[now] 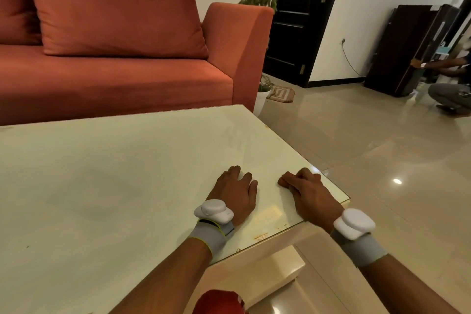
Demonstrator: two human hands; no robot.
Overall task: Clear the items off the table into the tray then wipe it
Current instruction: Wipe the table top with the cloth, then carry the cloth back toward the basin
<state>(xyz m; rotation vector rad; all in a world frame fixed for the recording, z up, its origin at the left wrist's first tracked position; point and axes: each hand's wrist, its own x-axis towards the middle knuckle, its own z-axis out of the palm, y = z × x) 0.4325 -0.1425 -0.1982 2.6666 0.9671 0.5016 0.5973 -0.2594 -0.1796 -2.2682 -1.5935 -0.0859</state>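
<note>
The left hand (237,191) and right hand (311,196) lie palm-down, fingers relaxed and holding nothing, on the glass table (102,186) directly beneath them. No tray or cloth shows. This is likely a pause between steps, and the next move needs one fetched.

The pale glass-topped low table (102,186) offers flat, smooth surface to the left of and beyond the left hand (237,192), up to its far edge. There the rust-red fabric sofa (114,79) rises just behind and blocks reach past it. The sofa's boxy armrest (237,41) stands near the table's far right corner. The right hand (309,192) lies just beside the right edge, with glossy beige tiled floor (382,160) beyond. A narrow strip of glass separates the hands.
</note>
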